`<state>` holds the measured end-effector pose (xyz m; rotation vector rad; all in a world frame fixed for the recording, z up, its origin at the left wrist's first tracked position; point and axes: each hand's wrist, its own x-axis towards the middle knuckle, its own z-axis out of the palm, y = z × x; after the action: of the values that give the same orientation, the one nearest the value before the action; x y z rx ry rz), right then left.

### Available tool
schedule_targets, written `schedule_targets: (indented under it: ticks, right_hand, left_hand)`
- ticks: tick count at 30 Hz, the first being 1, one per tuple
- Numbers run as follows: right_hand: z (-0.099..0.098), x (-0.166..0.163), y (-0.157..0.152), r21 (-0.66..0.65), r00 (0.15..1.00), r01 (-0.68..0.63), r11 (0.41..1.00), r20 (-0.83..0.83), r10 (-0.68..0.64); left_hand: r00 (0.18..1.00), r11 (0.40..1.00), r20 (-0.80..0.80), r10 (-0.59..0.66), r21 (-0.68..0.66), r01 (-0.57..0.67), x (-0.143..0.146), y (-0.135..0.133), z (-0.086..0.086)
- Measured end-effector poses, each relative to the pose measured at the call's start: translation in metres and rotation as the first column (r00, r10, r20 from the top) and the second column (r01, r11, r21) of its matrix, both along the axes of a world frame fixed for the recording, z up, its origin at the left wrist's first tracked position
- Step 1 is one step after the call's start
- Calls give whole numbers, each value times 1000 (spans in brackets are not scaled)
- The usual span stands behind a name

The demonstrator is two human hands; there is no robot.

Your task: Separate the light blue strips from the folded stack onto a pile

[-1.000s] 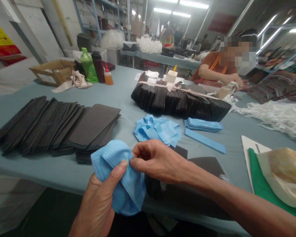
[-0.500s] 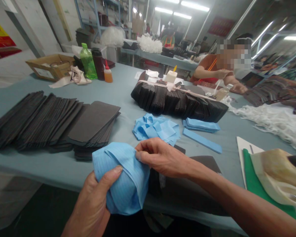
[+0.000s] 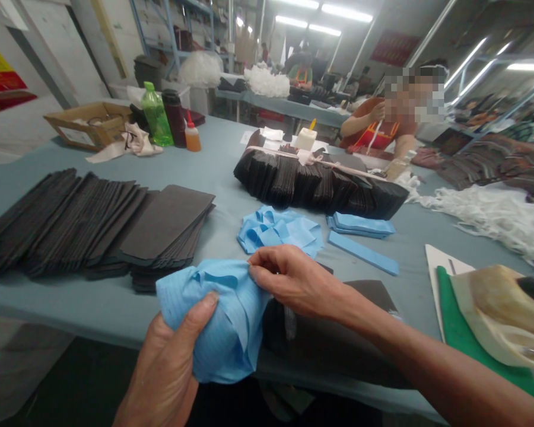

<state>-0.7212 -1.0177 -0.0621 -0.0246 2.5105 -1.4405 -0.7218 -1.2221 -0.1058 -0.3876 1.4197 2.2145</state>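
A bunched piece of light blue fabric hangs over the front edge of the table between my hands. My left hand grips it from the left, thumb pressed on top. With thumb and fingertips, my right hand pinches the fabric's upper right edge. The cloth folds up in a loop between the two grips. Just beyond my right hand lies a heap of blue fabric strips. Beside it are a small stack of blue strips and one single flat strip. Dark sheets lie beneath my right forearm.
Fanned dark panels cover the table's left side. A tied dark bundle sits beyond the strips. Bottles and a cardboard box stand behind. A cream tape dispenser is at right. A co-worker sits across, near white strips.
The blue fabric's top edge has been lifted into an open loop between my hands. Both hands keep their grips. The co-worker's arm has risen toward the face.
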Motion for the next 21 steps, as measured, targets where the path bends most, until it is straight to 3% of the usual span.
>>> schedule_targets:
  ticks: [3,10,15,21]
  right_hand:
    - [-4,-7,13,71,995,49,996,-86,-42]
    - [-13,-39,67,98,957,251,963,-176,-232]
    - [-22,-60,114,209,844,528,823,-233,-483]
    - [-29,-61,155,357,777,630,690,-305,-551]
  left_hand:
    - [999,999,-6,45,-22,-45,-2,-1,0]
    - [994,994,3,111,-16,-111,-9,-4,0]
    - [995,995,34,98,-26,-97,-12,-1,4]
    - [988,985,-2,154,-78,-153,-18,0,4]
